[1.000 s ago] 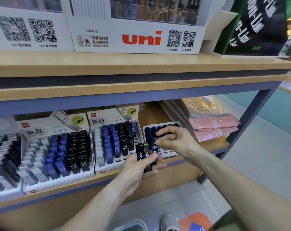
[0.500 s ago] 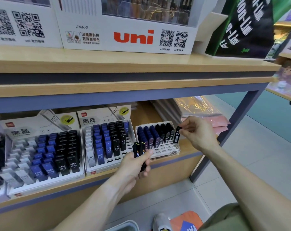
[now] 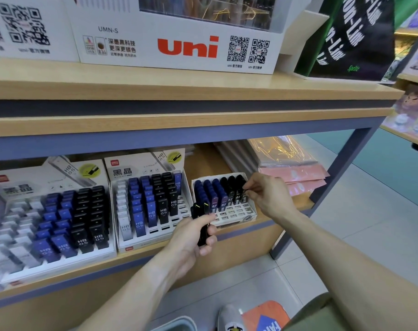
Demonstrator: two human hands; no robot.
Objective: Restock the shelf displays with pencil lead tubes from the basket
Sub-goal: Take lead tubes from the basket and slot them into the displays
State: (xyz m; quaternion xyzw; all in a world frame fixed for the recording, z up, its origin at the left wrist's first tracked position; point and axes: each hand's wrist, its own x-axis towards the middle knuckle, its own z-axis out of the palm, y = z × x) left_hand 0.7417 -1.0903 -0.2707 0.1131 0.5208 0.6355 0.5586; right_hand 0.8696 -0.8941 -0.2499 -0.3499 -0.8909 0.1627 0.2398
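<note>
Since half a second ago, the right hand [image 3: 267,197] has been lowered to the small white slotted display tray [image 3: 236,215], where a black pencil lead tube [image 3: 244,192] is being pinched in its fingertips at the rightmost column. Several black lead tubes [image 3: 202,220] are being gripped in the curled left hand [image 3: 193,240] just before the tray.

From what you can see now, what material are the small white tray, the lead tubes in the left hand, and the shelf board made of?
Small white tray: probably moulded plastic, matte, judging by its thin grid of slots. Lead tubes gripped by the left hand: likely hard plastic, glossy black with yellow-green tips. Shelf board: light wood-grain surface, perhaps laminate rather than solid wood; its frame looks like painted metal.
</note>
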